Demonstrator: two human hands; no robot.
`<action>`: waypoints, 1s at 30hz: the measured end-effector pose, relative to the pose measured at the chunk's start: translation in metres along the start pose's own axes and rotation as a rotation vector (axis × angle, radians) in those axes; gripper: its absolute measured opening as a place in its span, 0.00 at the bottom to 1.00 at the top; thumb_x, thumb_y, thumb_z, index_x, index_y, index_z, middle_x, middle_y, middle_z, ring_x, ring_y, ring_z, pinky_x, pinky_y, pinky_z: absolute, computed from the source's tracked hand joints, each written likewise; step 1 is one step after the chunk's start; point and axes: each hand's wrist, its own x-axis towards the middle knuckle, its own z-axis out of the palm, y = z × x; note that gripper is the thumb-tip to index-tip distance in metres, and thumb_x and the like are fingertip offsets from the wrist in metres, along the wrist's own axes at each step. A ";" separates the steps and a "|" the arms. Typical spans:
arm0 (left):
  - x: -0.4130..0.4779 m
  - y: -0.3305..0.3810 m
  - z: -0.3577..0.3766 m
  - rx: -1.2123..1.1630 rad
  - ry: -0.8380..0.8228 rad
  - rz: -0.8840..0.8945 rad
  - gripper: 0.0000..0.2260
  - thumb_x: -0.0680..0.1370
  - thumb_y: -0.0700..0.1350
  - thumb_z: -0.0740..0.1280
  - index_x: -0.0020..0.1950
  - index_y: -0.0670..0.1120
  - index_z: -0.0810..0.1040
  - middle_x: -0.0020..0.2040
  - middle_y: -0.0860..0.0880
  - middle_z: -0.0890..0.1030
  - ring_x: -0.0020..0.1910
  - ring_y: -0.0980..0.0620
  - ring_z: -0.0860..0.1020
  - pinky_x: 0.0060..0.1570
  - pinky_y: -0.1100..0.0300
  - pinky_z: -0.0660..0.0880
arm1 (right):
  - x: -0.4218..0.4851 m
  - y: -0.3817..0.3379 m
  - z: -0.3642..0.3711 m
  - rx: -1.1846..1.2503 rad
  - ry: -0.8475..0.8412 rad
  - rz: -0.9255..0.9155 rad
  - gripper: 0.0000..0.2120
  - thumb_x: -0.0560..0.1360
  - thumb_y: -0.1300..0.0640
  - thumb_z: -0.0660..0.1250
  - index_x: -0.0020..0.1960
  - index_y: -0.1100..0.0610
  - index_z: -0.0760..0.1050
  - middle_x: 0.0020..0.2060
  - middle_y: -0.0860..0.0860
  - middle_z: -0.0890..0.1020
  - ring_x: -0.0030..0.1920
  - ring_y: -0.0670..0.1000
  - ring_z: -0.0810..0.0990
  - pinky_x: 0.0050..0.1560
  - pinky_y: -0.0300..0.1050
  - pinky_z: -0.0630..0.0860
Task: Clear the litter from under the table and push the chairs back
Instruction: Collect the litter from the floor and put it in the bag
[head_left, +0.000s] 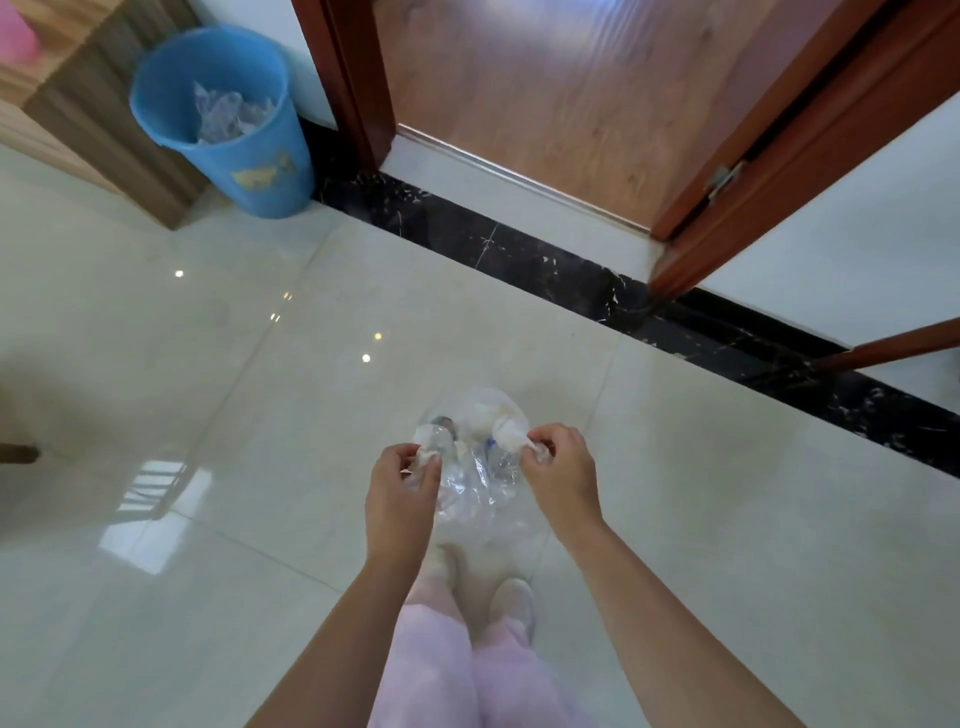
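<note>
Clear plastic bag (475, 486) of litter hangs in the lower middle of the frame, above the pale tiled floor (156, 364); crushed bottles (440, 440) and white tissue (508, 434) show inside. Left hand (402, 486) pinches one edge of its mouth, right hand (558, 467) pinches the other. Blue bin (260, 171), holding crumpled plastic, stands in the upper left beside the wooden door frame (353, 78)

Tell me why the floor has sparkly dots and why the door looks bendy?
Head view: the glossy floor reflects small lights as bright dots and shows a window-like pale patch; the wide lens curves the door frame; the clear bag, pinched by the left hand and right hand, glints; the shoes look soft and blurry.
</note>
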 end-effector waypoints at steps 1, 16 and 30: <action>0.011 -0.009 0.006 0.017 -0.011 0.005 0.07 0.76 0.47 0.66 0.51 0.51 0.71 0.46 0.54 0.76 0.43 0.59 0.72 0.36 0.72 0.66 | 0.009 0.009 0.009 -0.002 -0.001 0.007 0.08 0.72 0.65 0.64 0.51 0.62 0.75 0.51 0.56 0.74 0.44 0.49 0.73 0.41 0.32 0.64; 0.095 -0.069 0.055 0.078 -0.386 -0.187 0.26 0.77 0.48 0.65 0.73 0.50 0.60 0.68 0.49 0.69 0.58 0.52 0.75 0.57 0.58 0.69 | 0.081 0.073 0.077 -0.117 -0.203 0.176 0.22 0.73 0.55 0.64 0.66 0.53 0.68 0.61 0.53 0.70 0.57 0.50 0.72 0.54 0.40 0.68; 0.040 -0.005 0.001 0.342 -0.315 0.198 0.21 0.77 0.48 0.64 0.70 0.48 0.66 0.65 0.51 0.72 0.62 0.54 0.71 0.56 0.66 0.63 | 0.007 0.016 0.023 -0.355 -0.049 -0.074 0.18 0.74 0.55 0.63 0.63 0.54 0.71 0.59 0.51 0.74 0.60 0.52 0.69 0.60 0.45 0.66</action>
